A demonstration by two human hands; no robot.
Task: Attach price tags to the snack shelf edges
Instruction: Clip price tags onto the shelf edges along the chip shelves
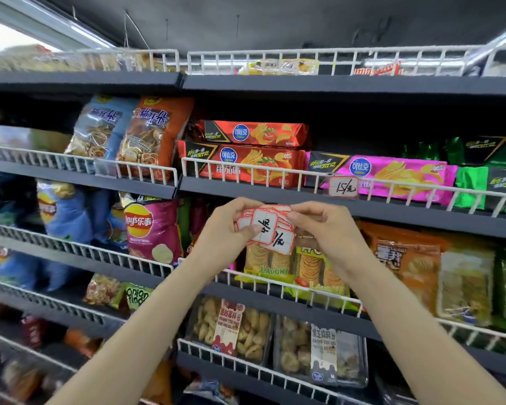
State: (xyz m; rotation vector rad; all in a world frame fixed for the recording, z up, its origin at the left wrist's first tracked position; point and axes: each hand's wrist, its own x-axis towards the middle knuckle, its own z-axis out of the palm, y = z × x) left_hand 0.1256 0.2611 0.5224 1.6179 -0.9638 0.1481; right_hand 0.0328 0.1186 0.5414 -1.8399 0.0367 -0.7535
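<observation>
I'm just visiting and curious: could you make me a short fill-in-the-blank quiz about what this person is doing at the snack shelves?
1. Both hands hold a stack of red-bordered price ____.
2. One tag already hangs on the white wire rail in front of the ____ chip packs.
3. The left hand and right hand hold the stack in front of the shelf with ____ cracker packs.

Missing words: tags; pink; Laugh

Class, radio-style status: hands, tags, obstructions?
Left hand grips price tag stack; right hand pinches its top edge. One tag already on wire rail. Nothing blocking.
</observation>
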